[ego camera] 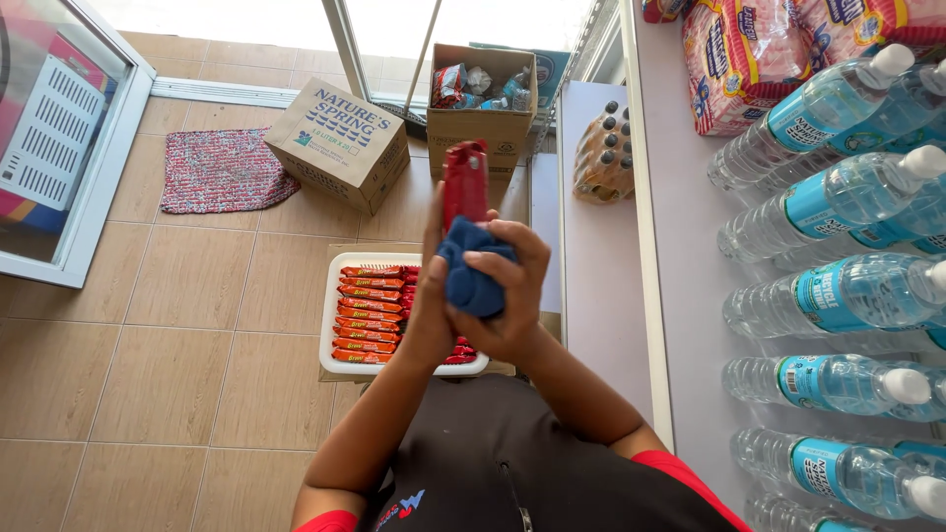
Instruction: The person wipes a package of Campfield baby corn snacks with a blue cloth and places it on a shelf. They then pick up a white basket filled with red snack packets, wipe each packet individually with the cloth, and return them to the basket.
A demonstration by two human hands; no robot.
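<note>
Wiping red packet (464,182) with blue cloth (473,278), both held chest-high over white tray (333,296) of packets on floor. Left hand (434,305) fingers clasp packet; right hand (514,296) fingers press cloth. Upper part uncovered, judging unwiped.

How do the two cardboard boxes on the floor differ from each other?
The left cardboard box is shut and sits turned at an angle; the right cardboard box is open and sits square. The left box shows blue print on its top; the right box shows packets inside. Both are brown and stand on the tiled floor.
</note>
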